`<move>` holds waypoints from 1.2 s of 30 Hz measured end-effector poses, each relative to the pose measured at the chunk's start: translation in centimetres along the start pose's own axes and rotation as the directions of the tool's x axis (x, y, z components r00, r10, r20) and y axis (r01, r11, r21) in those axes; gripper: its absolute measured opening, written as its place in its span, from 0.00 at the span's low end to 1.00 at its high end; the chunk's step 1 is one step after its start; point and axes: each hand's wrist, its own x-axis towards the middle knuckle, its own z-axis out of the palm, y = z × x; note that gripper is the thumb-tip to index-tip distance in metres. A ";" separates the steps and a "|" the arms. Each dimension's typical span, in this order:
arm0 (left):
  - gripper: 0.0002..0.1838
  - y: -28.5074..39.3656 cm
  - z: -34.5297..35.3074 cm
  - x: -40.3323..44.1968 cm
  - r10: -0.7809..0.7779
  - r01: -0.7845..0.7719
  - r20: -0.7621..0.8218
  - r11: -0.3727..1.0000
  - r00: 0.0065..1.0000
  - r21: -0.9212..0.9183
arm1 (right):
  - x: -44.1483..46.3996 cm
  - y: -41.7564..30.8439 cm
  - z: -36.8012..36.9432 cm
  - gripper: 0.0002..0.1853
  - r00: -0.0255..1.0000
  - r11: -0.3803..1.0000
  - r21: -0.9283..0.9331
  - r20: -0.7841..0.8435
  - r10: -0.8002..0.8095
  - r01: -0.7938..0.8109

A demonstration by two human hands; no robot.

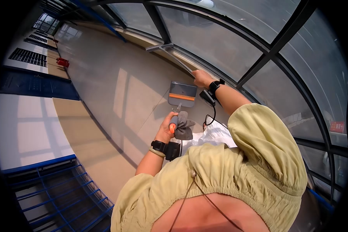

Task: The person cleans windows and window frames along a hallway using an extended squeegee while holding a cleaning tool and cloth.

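My right hand [202, 78] is wrapped round the handle of a long squeegee-like tool [178, 60], whose flat head rests near the bottom of the window frame. In front of my body, my left hand [167, 127] is closed round the grey handle of a dustpan [182, 94], or of a tool overlapping it; which one I cannot tell. That handle has an orange end. A dark grey cloth [184, 127] hangs beside my left fingers. The dustpan-like grey piece has an orange stripe and shows above the floor.
Tall windows with dark frames [265, 48] curve along the right. Blue metal railings [62, 193] stand at the lower left. Red fire extinguishers [62, 62] are by the left wall. A black cable [214, 116] hangs near my right wrist.
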 end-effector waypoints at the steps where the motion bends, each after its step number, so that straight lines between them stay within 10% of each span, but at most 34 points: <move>1: 0.14 0.9 -0.5 0.2 -0.005 0.005 0.009 1.000 1.000 0.013 | -0.6 0.5 0.1 0.20 1.000 1.000 0.014 -0.005 -0.003 0.003; 16: 0.10 5.2 -1.9 10.3 -0.388 0.343 0.014 0.831 0.922 0.438 | -38.8 -4.5 4.0 0.29 0.798 0.801 0.204 -0.120 0.591 -0.563; 25: 0.15 1.6 0.2 10.2 -0.507 0.441 0.028 0.774 0.861 0.455 | -44.3 -14.4 6.3 0.27 0.539 0.391 0.601 0.079 0.839 -0.697; 30: 0.13 -1.6 0.2 11.2 -0.523 0.452 0.012 0.748 0.852 0.485 | -44.6 -10.5 8.9 0.28 0.637 0.624 0.466 -0.155 0.755 -0.627; 36: 0.10 -4.8 1.9 10.1 -0.561 0.470 0.063 0.745 0.825 0.474 | -47.1 -10.6 8.8 0.27 0.599 0.469 0.570 0.052 0.799 -0.675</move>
